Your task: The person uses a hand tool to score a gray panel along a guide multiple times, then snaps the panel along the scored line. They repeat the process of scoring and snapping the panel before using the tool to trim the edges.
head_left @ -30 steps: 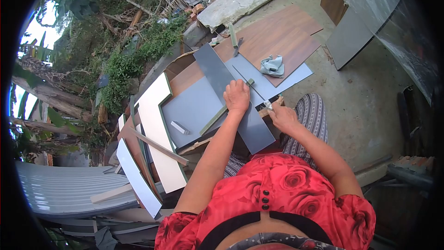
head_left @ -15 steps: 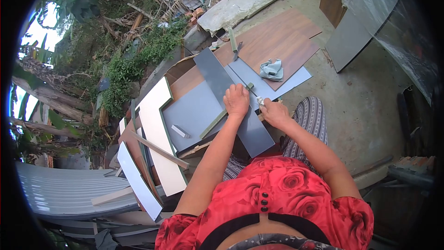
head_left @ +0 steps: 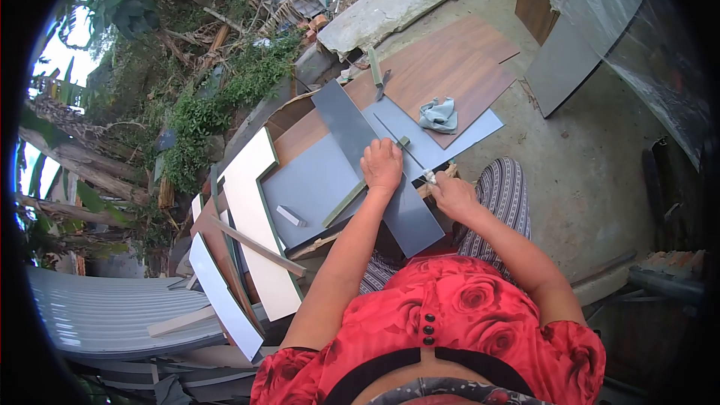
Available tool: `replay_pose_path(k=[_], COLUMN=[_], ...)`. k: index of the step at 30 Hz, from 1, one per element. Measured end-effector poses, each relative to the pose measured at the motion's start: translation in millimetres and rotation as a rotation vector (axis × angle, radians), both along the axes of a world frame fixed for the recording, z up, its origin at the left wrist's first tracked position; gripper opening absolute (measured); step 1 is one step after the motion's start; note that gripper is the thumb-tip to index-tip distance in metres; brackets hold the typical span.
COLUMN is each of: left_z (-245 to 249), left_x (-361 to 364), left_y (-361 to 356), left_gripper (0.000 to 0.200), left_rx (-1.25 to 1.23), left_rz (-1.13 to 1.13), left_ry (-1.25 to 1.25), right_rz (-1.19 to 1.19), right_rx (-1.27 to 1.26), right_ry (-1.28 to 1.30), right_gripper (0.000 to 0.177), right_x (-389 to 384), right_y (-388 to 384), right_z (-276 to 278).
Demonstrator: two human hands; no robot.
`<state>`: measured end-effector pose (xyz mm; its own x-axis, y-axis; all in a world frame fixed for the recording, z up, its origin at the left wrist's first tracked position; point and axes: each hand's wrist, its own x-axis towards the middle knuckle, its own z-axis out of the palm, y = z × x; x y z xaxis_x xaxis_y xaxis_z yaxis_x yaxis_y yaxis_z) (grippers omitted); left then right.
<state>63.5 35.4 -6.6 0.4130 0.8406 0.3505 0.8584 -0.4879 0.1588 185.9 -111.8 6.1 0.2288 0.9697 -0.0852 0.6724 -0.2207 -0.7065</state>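
Observation:
A long dark grey board (head_left: 346, 124) lies slanted across a lighter grey panel (head_left: 311, 184). My left hand (head_left: 382, 165) presses flat on the dark board near its middle. My right hand (head_left: 450, 193) sits at the board's right edge, closed on a small pale object (head_left: 430, 175) that I cannot identify. A thin strip (head_left: 343, 203) lies along the board's left side under my left wrist. A small grey block (head_left: 291, 216) rests on the lighter panel.
A crumpled grey cloth (head_left: 439, 115) lies on a wood-grain sheet (head_left: 450, 60) beyond the board. White and brown panels (head_left: 255, 202) lean at the left. A grey panel (head_left: 559, 67) stands at the right on bare concrete (head_left: 592, 172). Rubble and plants lie beyond.
My right hand moved up along the board's right edge toward my left hand, then slid back down a little. My left hand stayed pressed on the board.

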Motion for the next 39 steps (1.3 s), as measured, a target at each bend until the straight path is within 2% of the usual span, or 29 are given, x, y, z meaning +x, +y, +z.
replay_pose_path(k=[5,7,12,19,26,29,31,39], left_z=[3.2,4.2,6.1,0.8,0.1,0.3,3.0,3.6], left_x=[1.9,1.9,1.1,0.6,-1.6,-0.4,-3.6,3.8], left_y=[-2.0,-2.3,-2.9,11.7,9.4,7.2,3.5,-7.5], left_gripper=[0.012,0.012,0.013,0.014,0.014,0.014,0.013,0.012], left_rx=[0.020,0.019,0.006,-0.004,0.005,0.014,0.006,-0.014], left_rz=[0.008,0.007,0.002,0.070,0.068,0.046,-0.060,-0.014], left_ry=[0.021,0.016,0.002,-0.011,0.002,0.002,0.004,-0.005], right_rz=[0.004,0.022,0.003,-0.003,0.015,0.007,0.014,-0.021], right_rx=[0.067,-0.026,-0.098,-0.035,-0.016,-0.033,-0.038,0.012], right_ry=[-0.008,-0.056,0.029,0.010,0.029,0.020,0.006,-0.037], right_gripper=[0.029,0.027,0.026,0.026,0.027,0.027,0.027,0.028], right_x=[-3.4,0.8,5.5,8.6,11.5,9.2,8.3,-5.8], right_y=[27.7,2.8,-78.4,-53.9,-65.5,-67.7,-62.3,19.7], right_z=[-5.8,-3.1,-1.8,-6.2,4.2,4.1,4.1,-1.1])
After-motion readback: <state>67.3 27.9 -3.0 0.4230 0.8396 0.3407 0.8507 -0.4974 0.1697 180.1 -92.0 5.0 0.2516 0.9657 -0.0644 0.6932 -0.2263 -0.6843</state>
